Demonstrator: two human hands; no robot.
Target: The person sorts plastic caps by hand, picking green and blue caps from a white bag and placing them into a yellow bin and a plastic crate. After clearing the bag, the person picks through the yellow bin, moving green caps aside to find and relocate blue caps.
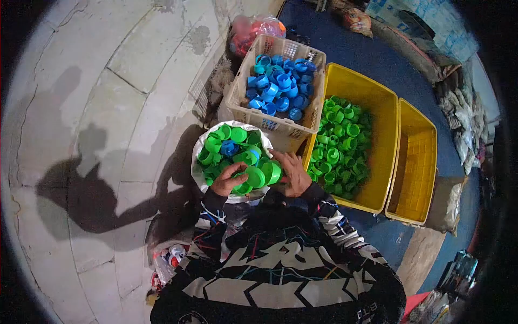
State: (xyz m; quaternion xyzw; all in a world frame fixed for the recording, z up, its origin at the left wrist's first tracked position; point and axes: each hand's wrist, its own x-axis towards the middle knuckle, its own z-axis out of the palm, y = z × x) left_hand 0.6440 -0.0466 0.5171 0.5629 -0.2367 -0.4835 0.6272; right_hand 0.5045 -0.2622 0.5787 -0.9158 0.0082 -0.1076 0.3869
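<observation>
In front of me stands a white sack (198, 181) filled with green plastic caps (238, 134). A few blue caps (229, 148) lie among them. My left hand (227, 180) is over the sack's near left side, with its thumb and fingers closed at the edge of a round green cap (254, 177). Another, deeper green cap (272, 171) lies just right of that one. My right hand (292, 174) is at the sack's right rim, fingers apart beside the deeper cap; I see nothing held in it.
A pale crate (280, 125) of blue caps (283, 81) stands behind the sack. To the right is a yellow bin (384, 156) with green caps (339, 141), then a second yellow bin (413, 162). A tiled wall (97, 135) rises at left.
</observation>
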